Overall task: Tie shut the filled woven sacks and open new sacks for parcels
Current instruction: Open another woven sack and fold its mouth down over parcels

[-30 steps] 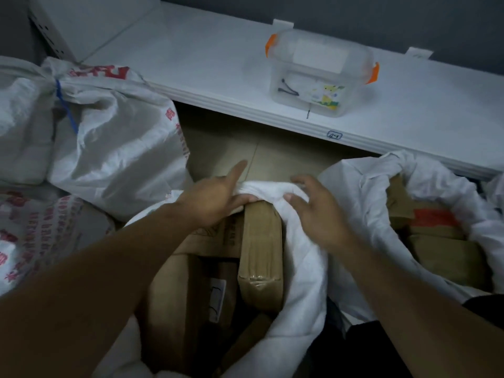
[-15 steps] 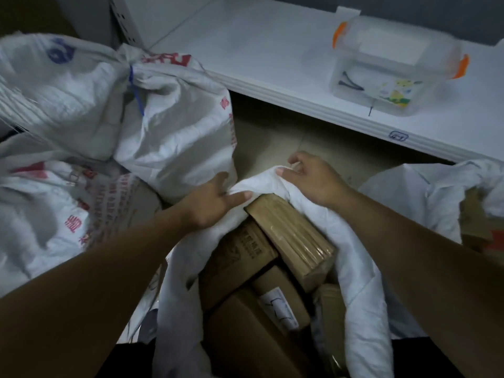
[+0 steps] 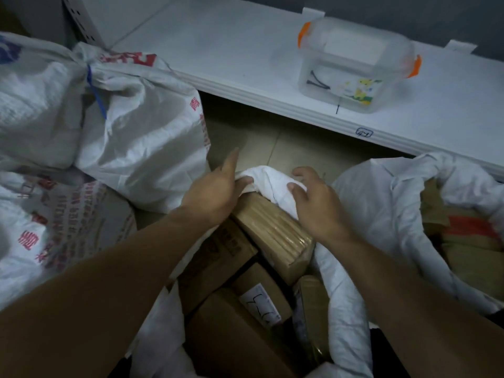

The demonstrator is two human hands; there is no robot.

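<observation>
Left hand (image 3: 215,195) pinches, right hand (image 3: 317,207) clutches the far rim of the filled sack (image 3: 268,177) on the floor (image 3: 300,148) below the shelf (image 3: 245,50) edge. Gathering the mouth over the parcels (image 3: 272,230); next, I'd say, bunch it tight for tying.

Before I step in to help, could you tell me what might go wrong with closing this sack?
1. The long parcel juts up just under the sack rim that the left hand and right hand grip; it may stop the mouth from closing.
2. Ties seem to lie in the box on the shelf; reaching there may let the rim slip.
</observation>
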